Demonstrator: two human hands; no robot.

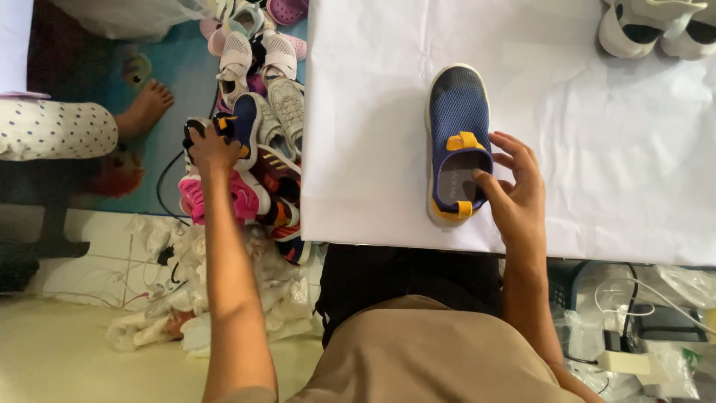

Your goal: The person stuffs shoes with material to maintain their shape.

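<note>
Currently the right hand (518, 190) rests on the blue shoe (457, 142), with its thumb and fingertips closed lightly on the heel collar. The palm stays off the shoe. This shoe lies sole-down on the white sheet (597, 149) covering the table, toe pointing far, heel near the table's near edge. It has a yellow strap across the opening and a yellow heel tab.

The left hand (211, 145) reaches down to the left of the table and is closed on a second blue shoe (250, 123) at the top of a shoe pile (257, 157). Its fingers wrap the near end of that shoe. The pile lies on the floor just beside the table's left edge and holds white, pink, grey and dark shoes.

White shoes (652, 26) stand at the far right corner of the sheet, well apart from the right hand. Another person's foot (145, 108) rests on the floor left of the pile. Crumpled white wrapping (216, 298) lies near the pile.
</note>
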